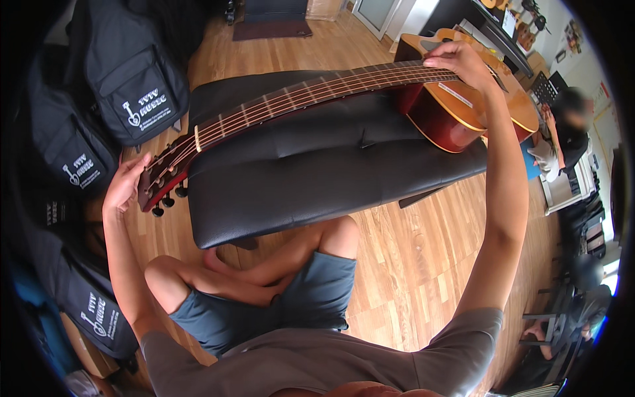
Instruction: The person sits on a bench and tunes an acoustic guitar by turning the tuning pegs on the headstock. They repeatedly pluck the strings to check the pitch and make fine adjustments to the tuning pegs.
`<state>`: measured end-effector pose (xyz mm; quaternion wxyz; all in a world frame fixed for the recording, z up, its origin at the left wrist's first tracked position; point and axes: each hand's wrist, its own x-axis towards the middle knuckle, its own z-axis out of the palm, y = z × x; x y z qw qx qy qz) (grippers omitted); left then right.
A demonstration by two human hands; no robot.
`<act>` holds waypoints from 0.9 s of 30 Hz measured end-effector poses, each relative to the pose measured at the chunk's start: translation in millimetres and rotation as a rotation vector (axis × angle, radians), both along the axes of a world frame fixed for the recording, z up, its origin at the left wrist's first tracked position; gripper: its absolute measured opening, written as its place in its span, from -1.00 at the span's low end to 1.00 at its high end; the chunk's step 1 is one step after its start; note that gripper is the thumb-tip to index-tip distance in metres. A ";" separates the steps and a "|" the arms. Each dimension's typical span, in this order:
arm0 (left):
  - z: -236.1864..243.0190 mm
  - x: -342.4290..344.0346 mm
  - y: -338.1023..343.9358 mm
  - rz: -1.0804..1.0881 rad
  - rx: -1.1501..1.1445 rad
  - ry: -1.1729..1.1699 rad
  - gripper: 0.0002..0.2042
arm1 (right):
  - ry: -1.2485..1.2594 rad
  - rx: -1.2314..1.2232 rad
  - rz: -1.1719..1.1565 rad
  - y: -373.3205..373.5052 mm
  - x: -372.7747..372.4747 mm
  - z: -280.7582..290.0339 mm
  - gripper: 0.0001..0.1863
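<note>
An acoustic guitar (514, 109) with an orange-brown top and dark red sides lies face up across a black padded bench (317, 169). Its long fretboard (297, 92) runs toward the left, where the headstock (159, 185) sticks out past the bench's end. My left hand (124, 185) holds the headstock's outer end, fingers curled at the tuning pegs. At the other end, my right hand (463, 64) has its thumb and fingers together on the strings where the fretboard meets the body. My right wrist and forearm hide part of the top.
Black gig bags (135, 86) with white print stand along the left side. Beneath me is a wooden floor (410, 264), where I sit cross-legged against the bench. Two people (562, 132) are at the right, one higher up and one lower. A dark mat (271, 30) lies beyond the bench.
</note>
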<state>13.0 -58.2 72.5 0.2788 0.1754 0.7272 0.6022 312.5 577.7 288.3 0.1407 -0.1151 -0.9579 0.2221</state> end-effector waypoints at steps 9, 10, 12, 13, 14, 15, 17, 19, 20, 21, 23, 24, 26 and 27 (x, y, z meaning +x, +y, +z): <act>10.9 -23.5 7.7 -0.122 -0.059 -0.174 -0.64 | -0.076 0.026 0.007 4.1 -0.3 5.8 -0.73; 11.7 -22.8 10.2 -0.165 -0.061 -0.173 -0.65 | -0.082 0.028 0.010 4.5 -2.4 5.2 -0.74; 15.0 -28.2 12.4 -0.241 -0.068 -0.172 -0.66 | -0.073 0.030 -0.013 4.4 -1.1 4.5 -0.74; 13.8 -32.4 10.5 -0.261 -0.075 -0.181 -0.66 | -0.069 0.033 -0.023 2.8 0.1 4.9 -0.74; 11.6 -37.1 8.8 -0.281 -0.082 -0.189 -0.67 | -0.068 -0.005 -0.024 1.2 -1.3 4.6 -0.71; 9.1 -39.9 9.6 -0.308 -0.085 -0.197 -0.67 | -0.041 -0.006 -0.008 3.9 -1.2 2.9 -0.69; 3.6 -42.3 8.8 -0.286 -0.054 -0.190 -0.68 | 0.013 -0.007 0.025 10.2 -1.9 -0.7 -0.66; 3.1 -38.5 5.7 -0.262 -0.017 -0.199 -0.68 | 0.018 0.019 0.030 11.3 -2.5 -1.7 -0.64; 5.7 -36.9 8.6 -0.314 -0.015 -0.180 -0.67 | 0.029 0.025 0.030 12.0 0.9 -0.9 -0.64; 11.1 -33.7 13.0 -0.388 -0.025 -0.178 -0.64 | 0.040 0.027 0.042 11.9 0.9 -1.0 -0.64; 9.1 -32.3 10.9 -0.397 -0.045 -0.128 -0.61 | 0.007 0.103 0.048 8.8 -0.5 1.2 -0.66; 4.4 -36.1 7.9 -0.404 -0.042 -0.148 -0.60 | 0.032 0.108 0.067 8.5 -1.7 -1.3 -0.68; 1.1 -37.6 11.3 -0.391 -0.009 -0.152 -0.62 | 0.023 0.066 0.064 20.5 4.0 -2.3 -0.74; -0.2 -44.4 6.2 -0.380 -0.034 -0.187 -0.65 | -0.014 0.019 0.054 27.0 3.6 -1.6 -0.77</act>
